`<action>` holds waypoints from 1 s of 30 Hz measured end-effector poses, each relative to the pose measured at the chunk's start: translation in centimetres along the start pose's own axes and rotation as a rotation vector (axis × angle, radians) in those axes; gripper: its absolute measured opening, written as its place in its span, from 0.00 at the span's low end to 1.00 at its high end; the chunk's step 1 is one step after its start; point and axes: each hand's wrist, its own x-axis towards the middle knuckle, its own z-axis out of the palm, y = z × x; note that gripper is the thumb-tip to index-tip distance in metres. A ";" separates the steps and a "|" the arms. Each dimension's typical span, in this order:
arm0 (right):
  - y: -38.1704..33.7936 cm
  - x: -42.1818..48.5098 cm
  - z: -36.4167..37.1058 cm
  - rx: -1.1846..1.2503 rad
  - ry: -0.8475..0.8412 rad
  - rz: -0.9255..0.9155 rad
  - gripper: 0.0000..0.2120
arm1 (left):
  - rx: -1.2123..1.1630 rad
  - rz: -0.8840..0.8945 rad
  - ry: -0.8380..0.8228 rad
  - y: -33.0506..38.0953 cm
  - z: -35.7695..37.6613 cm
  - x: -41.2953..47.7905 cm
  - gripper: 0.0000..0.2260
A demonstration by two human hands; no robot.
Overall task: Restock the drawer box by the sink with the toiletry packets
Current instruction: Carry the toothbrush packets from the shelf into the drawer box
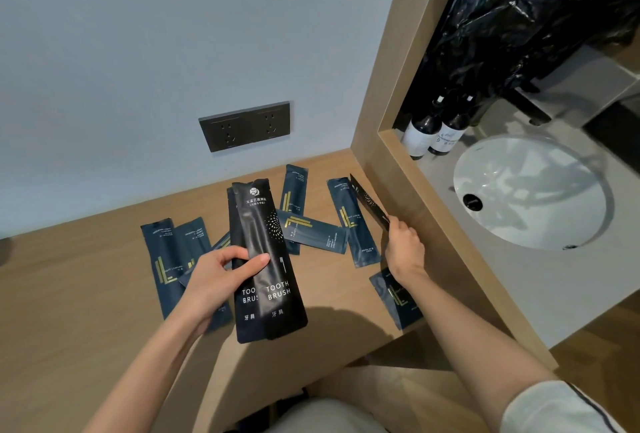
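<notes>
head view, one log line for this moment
left hand: holds two toothbrush packets | right hand: pinches one black packet | blue packets: loose on counter | drawer box: unseen

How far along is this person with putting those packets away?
Done: nothing visibly stocked yet, and no drawer box shows in this view. In hand: the left hand grips at least two black toothbrush packets, and the right hand pinches another black packet. Left: several blue packets lie scattered on the wooden counter beside the sink.
</notes>
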 end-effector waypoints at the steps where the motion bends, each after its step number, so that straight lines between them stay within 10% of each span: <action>1: 0.0 0.0 -0.3 0.043 0.024 0.005 0.24 | 0.001 0.003 0.010 0.0 0.0 -0.1 0.10; 18: -1.9 -16.8 -12.1 1.298 -0.107 0.031 0.14 | -0.006 0.179 0.089 -1.2 0.9 -9.0 0.12; 30: 2.4 -32.1 -11.4 1.424 -0.063 0.218 0.14 | 0.056 0.277 -0.142 -4.7 4.4 -19.1 0.13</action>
